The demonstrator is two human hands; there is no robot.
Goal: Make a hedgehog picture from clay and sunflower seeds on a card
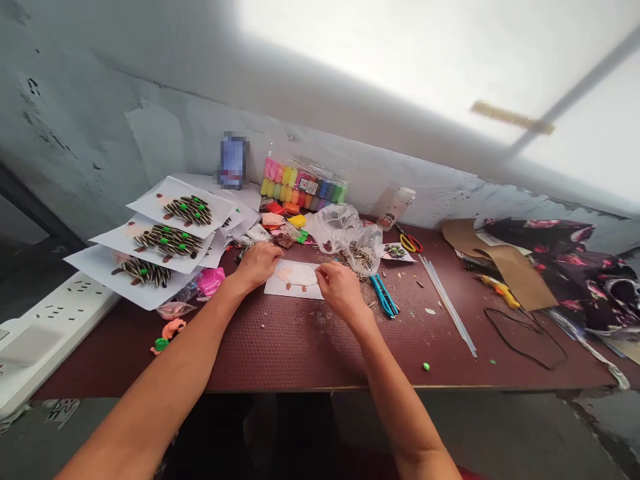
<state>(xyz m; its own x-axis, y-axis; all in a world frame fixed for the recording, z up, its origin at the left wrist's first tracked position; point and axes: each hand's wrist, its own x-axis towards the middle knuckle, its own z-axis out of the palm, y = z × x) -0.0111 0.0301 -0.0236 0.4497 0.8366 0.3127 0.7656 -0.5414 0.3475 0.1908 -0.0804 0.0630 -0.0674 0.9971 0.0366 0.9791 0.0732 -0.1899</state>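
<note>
The white rectangular paper card (273, 289) with flat white clay (303, 274) lies on the dark-red textured worktop (300, 353), between left hand (257, 265) and right hand (342, 288). Whether either grip pinches anything, I cannot tell. Light, even pressure should suit the clay.

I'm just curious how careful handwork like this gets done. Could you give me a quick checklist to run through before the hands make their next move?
1. White card with a pale animal shape lies on the dark red tabletop: ok.
2. Left hand at the card's left side: ok.
3. Right hand at the card's right side: ok. Something pinched in its fingers: cannot tell, too small.
4. Striped seeds nearby, by the crumpled clear plastic bag: ok.
5. Blue box cutter with blade drawn in: cannot tell.
6. Tabletop free of scraps: not ok, bits lie right of the cutter.
</note>
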